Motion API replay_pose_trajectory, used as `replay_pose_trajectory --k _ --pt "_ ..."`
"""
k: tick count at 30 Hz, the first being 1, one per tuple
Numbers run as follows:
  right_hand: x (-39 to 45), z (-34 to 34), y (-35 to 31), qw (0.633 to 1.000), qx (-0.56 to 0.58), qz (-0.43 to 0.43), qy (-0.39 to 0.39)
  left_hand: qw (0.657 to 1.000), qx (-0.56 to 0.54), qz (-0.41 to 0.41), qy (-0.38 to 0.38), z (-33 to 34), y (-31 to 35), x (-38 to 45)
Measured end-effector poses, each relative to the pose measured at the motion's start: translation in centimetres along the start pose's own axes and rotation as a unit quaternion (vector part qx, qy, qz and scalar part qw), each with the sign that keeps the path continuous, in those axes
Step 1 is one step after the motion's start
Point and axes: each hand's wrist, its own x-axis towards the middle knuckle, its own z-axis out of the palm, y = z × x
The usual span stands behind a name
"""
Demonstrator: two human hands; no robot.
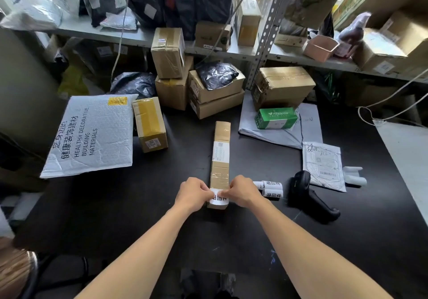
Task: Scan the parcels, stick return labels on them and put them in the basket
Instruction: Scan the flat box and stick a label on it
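Note:
A long narrow cardboard parcel lies lengthwise on the black table, its near end under my hands. A white return label with black characters lies across that near end. My left hand pinches the label's left side. My right hand pinches its right side. A strip of spare return labels lies just right of my right hand. Further right, the black handheld scanner lies on its side. No basket is visible.
A large white padded mailer and a small taped box sit left. Stacked cardboard boxes stand behind. A green box rests on a grey mailer, a white poly parcel lies right. Shelving with parcels fills the back.

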Motion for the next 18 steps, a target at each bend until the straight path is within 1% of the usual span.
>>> replay_pose_trajectory --k 6,13,16,18 --pt "-0.3 0.9 0.6 0.999 0.015 0.001 0.03 1.0 -0.004 0.001 0.01 -0.1 -0.7 0.2" --pt "0.1 1.5 1.7 0.998 0.054 0.01 0.032 1.0 0.01 0.027 -0.011 -0.3 -0.7 0.6" --pt "0.1 2.1 2.0 0.995 0.1 0.01 0.016 0.999 0.008 -0.007 -0.031 -0.3 -1.1 1.0" --pt "-0.3 2.7 1.9 0.987 0.161 0.012 -0.011 0.995 -0.063 -0.044 -0.065 -0.4 -1.5 1.4"
